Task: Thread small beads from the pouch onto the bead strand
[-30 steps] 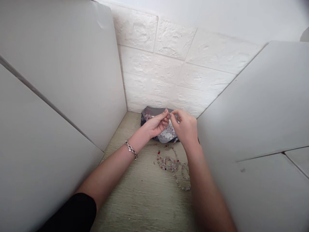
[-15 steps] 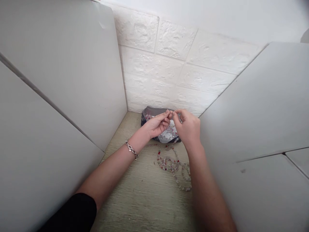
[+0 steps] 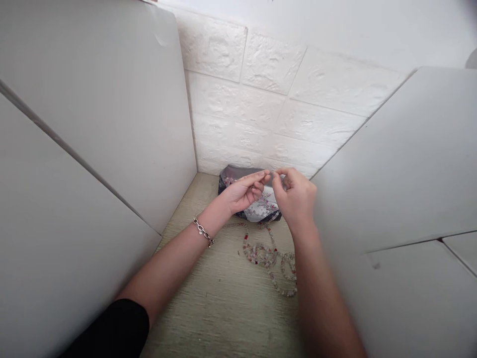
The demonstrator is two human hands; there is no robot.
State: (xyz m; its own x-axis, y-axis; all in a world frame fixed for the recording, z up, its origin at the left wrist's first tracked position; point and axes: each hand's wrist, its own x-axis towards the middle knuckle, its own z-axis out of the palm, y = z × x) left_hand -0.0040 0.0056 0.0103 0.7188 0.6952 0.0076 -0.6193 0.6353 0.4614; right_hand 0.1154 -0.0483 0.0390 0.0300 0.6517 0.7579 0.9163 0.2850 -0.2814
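Observation:
My left hand (image 3: 246,193) is closed in a pinch, with thumb and forefinger pointing right. Facing it, my right hand (image 3: 297,200) also pinches, its fingertips a small gap from the left ones. What they hold is too fine to make out. Behind and below both hands sits an open bag (image 3: 238,170), dark outside and grey inside, with many small loose beads in it. A long string of pale, pink and red beads (image 3: 257,254) lies in loops in front of the bag. One stretch runs up the bag's right front, and my right arm hides part of the loops.
Light grey panels (image 3: 112,109) rise close on the left, and another grey panel (image 3: 387,164) stands on the right. A white brick-patterned wall (image 3: 242,102) closes off the back. The beads lie on a pale greenish wood-grain surface (image 3: 208,303).
My right hand has moved slightly to the right, so the fingertips of the two hands are a little further apart. My left hand has barely moved, its fingers now straighter.

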